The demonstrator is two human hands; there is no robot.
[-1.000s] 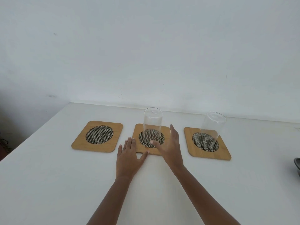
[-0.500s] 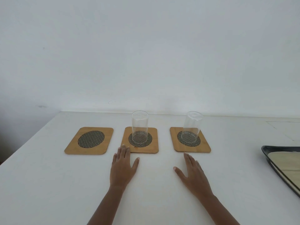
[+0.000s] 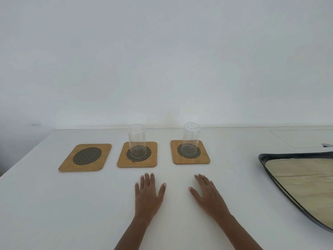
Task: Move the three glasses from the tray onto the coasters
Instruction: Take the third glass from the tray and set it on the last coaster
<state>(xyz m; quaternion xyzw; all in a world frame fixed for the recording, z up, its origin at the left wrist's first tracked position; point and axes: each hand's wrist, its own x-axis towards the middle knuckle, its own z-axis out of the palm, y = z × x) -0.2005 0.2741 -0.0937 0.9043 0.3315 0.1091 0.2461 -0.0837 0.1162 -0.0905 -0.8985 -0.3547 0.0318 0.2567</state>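
Three wooden coasters with dark mesh centres lie in a row on the white table. A clear glass (image 3: 136, 143) stands on the middle coaster (image 3: 137, 164), and another clear glass (image 3: 190, 138) stands on the right coaster (image 3: 205, 158). The left coaster (image 3: 86, 157) carries nothing. My left hand (image 3: 149, 193) rests flat on the table in front of the middle coaster, fingers spread, holding nothing. My right hand (image 3: 207, 193) lies flat and empty in front of the right coaster. The dark-rimmed tray (image 3: 264, 160) with a wood-look base sits at the right edge; its visible part shows no glass.
A white wall rises just behind the table. The table's left edge (image 3: 27, 156) runs diagonally past the left coaster. A faint rectangular outline (image 3: 302, 139) marks the tabletop behind the tray, with a small pale object (image 3: 327, 145) at the frame's right edge.
My right hand has let go of the middle glass and drawn back to the table. My left hand also pulled back slightly. The view swung right, bringing the tray in.
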